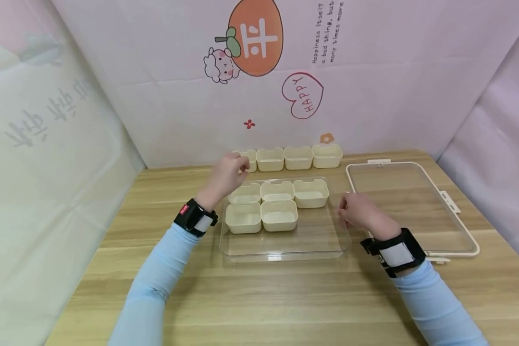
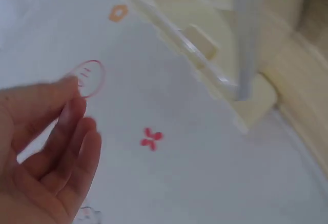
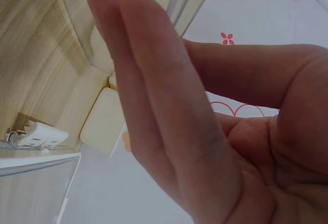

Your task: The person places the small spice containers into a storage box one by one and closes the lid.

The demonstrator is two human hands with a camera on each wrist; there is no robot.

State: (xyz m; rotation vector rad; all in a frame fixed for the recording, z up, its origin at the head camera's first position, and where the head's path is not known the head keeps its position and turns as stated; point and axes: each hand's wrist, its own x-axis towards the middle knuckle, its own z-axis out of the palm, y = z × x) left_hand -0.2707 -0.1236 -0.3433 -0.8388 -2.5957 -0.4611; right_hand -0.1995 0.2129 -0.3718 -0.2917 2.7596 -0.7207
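My right hand (image 1: 361,211) is at the right side of a clear plastic box (image 1: 315,240), pinching its rim between thumb and fingers (image 3: 154,70). Inside that box stand cream cups: three in the back row, among them a right-hand cup (image 1: 311,193), and two in front, including a front cup (image 1: 279,216). My left hand (image 1: 227,175) hovers by the leftmost cup (image 1: 252,160) of a row behind the box, partly covering it. In the left wrist view its fingers (image 2: 84,157) are loosely bent, with nothing between them.
Several more cream cups (image 1: 298,158) line up along the back of the wooden table (image 1: 268,302), close to the printed cloth wall (image 1: 177,110). To the right of the box lies a clear lid (image 1: 411,206) with a white frame and side latches (image 1: 450,202).
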